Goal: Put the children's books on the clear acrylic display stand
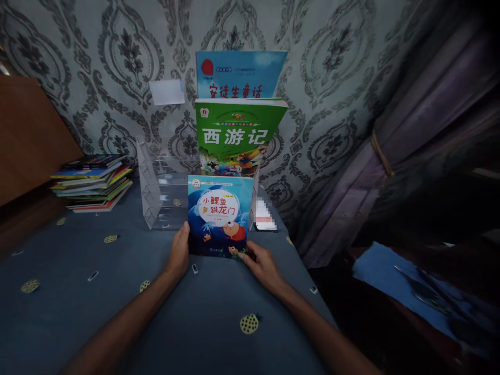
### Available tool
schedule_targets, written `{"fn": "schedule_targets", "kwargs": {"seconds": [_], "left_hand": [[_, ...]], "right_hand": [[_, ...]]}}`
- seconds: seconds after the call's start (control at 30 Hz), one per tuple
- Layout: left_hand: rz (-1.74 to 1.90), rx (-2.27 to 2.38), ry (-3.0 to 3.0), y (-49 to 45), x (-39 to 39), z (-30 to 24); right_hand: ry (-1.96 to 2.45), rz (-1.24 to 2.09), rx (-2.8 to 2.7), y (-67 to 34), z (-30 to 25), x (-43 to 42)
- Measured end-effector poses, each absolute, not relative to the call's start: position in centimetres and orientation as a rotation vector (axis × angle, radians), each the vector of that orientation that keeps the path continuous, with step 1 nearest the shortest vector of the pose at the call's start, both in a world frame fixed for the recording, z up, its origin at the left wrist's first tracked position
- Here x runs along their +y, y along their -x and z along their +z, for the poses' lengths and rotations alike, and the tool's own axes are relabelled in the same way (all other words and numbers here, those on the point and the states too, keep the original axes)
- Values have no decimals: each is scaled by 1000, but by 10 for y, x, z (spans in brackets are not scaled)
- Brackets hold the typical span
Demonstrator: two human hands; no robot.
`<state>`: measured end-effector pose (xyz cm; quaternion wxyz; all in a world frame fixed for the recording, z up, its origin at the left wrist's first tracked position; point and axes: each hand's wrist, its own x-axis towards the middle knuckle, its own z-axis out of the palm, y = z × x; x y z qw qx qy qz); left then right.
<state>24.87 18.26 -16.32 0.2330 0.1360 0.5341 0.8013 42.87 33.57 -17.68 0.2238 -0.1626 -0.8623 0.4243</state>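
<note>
A dark-blue picture book (219, 229) with orange fish on its cover is held upright between my two hands. My left hand (180, 252) grips its left edge, the fingers hidden behind it. At the lower right corner, my right hand (263, 263) has its thumb on the cover and its fingers bent behind. Just behind is a clear tiered display rack (167, 200). On the rack's right side stand a green book (234, 117) and, higher up at the back, a light-blue book (242, 67). Whether the dark-blue book touches the rack cannot be made out.
A stack of books (94, 182) lies at the left. Beside the rack's right side is a partly blurred flat item (265, 216). Patterned wallpaper backs the cloth-covered table (117, 323). A tied curtain (344, 198) and a blue cloth (410, 297) are at the right.
</note>
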Motion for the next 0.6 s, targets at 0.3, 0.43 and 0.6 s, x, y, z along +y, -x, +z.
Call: {"fn": "schedule_targets", "kwargs": {"seconds": [0.3,0.43,0.6], "left_hand": [[2222,1464,-347,-249,189,-158],[2219,1482,-274,-248,195,-151],[2248,1493,-276,-245,206,-137]], "right_hand": [[473,1227,-2330,-425,-178,337],[399,1230,-2293,-425,-172,340],[295,1272,-2221,-426,-159,347]]}}
